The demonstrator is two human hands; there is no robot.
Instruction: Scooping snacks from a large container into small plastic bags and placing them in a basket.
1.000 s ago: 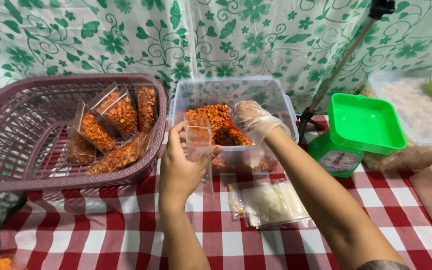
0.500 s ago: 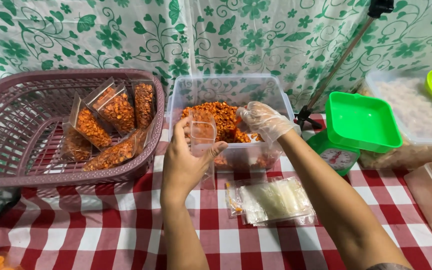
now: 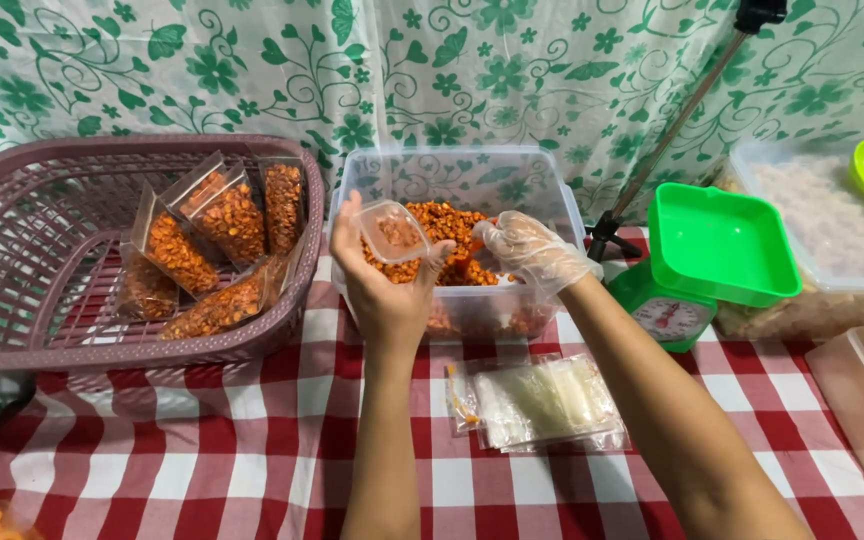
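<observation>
Left hand (image 3: pixel 384 290), bare, at frame centre, grasps an open clear pouch (image 3: pixel 394 231) by its mouth, fingers curled round it. Against the earlier frame, the pouch mouth is now tipped toward the camera and sits higher, over the near left part of the clear tub (image 3: pixel 460 185); a few orange pieces show inside it.

Right hand (image 3: pixel 527 250), in a thin clear glove, is cupped over the orange snack (image 3: pixel 447 225) in the tub, fingers bent; whether it holds any pieces cannot be told. It lies slightly lower and closer to the pouch than before.

Purple basket (image 3: pixel 12 250), upper left, carries filled pouches (image 3: pixel 222 215), unchanged. A stack of empty pouches (image 3: pixel 542 400) lies on the checked worktop (image 3: pixel 202 450) just below the tub. Green scale (image 3: pixel 712 250) stands right of the tub, unmoved.
</observation>
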